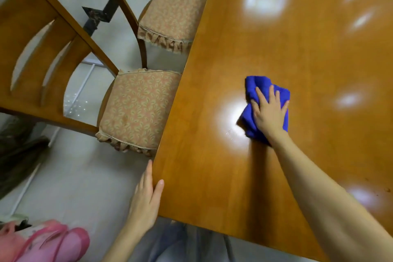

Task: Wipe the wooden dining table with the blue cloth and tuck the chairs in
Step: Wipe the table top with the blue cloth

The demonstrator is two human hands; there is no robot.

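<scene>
The glossy wooden dining table fills the right side of the view. A crumpled blue cloth lies on its near middle, and my right hand presses flat on top of it, fingers spread. At the table's near left corner my left hand rests against the edge, thumb on the top. Two wooden chairs with patterned seat cushions stand along the left side: the near chair and the far chair, both seats partly out from under the table.
Pale tiled floor lies left of the table. A pink object sits at the bottom left corner. Dark fabric lies at the left edge behind the near chair.
</scene>
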